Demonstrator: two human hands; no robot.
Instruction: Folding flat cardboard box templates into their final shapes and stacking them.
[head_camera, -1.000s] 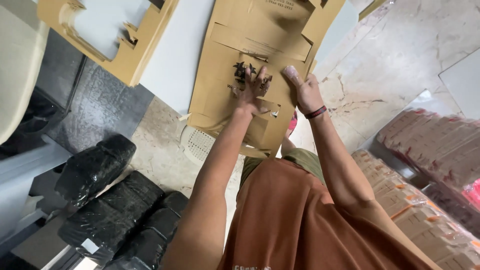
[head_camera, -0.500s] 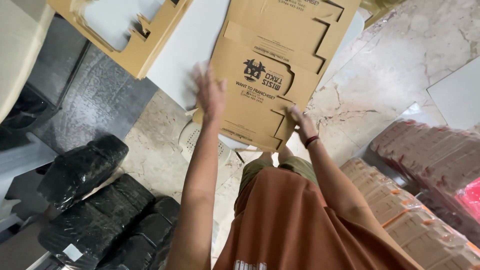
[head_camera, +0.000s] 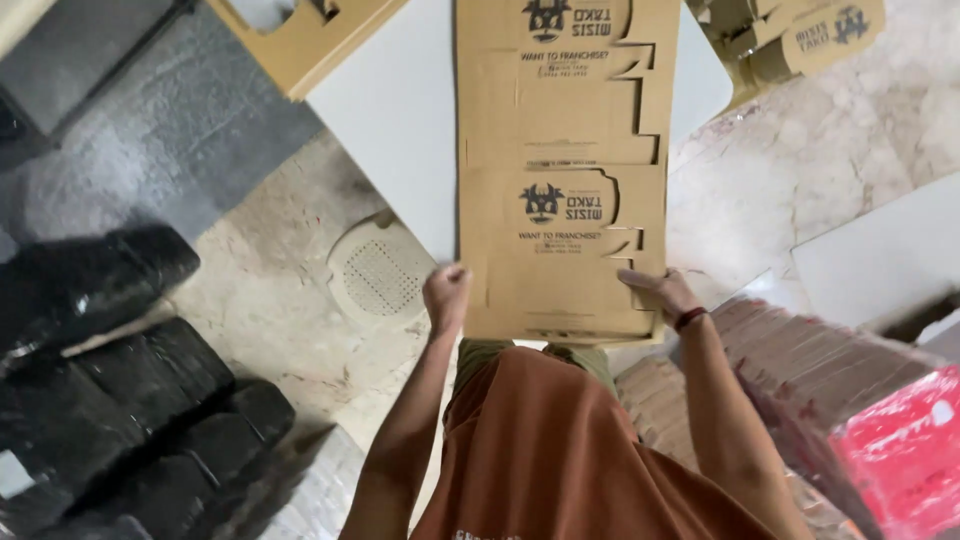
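Both hands have dropped to the cardboard sheet's (head_camera: 560, 240) near corners: left hand (head_camera: 446, 292) and right hand (head_camera: 660, 292) clamp its edges, squaring it on the white worktop (head_camera: 400, 110).

Two hands, left (head_camera: 446, 292) and right (head_camera: 662, 292), one flat cardboard sheet (head_camera: 560, 170), four black wrapped bundles (head_camera: 120, 380), one round floor drain (head_camera: 382, 270).

I'm seeing a flat die-cut tan cardboard box blank (head_camera: 560, 250) lying on a white board, dark printed logo on it; my left hand (head_camera: 446, 292) and right hand (head_camera: 664, 292) are gripping its near edges. More tan blanks are sitting top left (head_camera: 300, 40) and top right (head_camera: 790, 45). Black wrapped bundles (head_camera: 120, 380) are stacking left. Wrapped cardboard stacks (head_camera: 820, 370) are lying right, red package (head_camera: 905, 450) beside.
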